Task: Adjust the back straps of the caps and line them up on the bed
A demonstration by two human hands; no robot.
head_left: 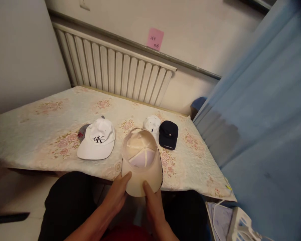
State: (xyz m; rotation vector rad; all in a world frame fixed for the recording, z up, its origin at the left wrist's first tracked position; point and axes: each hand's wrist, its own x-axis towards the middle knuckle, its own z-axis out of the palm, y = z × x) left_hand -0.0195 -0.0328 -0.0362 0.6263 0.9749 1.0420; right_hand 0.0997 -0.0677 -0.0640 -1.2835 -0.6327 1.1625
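Note:
A cream cap (141, 157) lies upside down at the near edge of the table, its inside facing up and its brim toward me. My left hand (117, 194) grips the brim's left side, thumb on top. My right hand (153, 204) grips the brim's right side the same way. Behind and to the left lies a white cap (97, 139) with a black logo, half covering a grey cap (83, 131). Farther back sit a small white cap (152, 123) and a dark navy cap (168, 134).
The table wears a pale floral cloth (40, 134). A white radiator (112, 70) runs along the wall behind, with a pink note (155, 38) above it. A blue curtain (266, 117) hangs at the right. My dark-trousered knees (67, 201) are under the table's edge.

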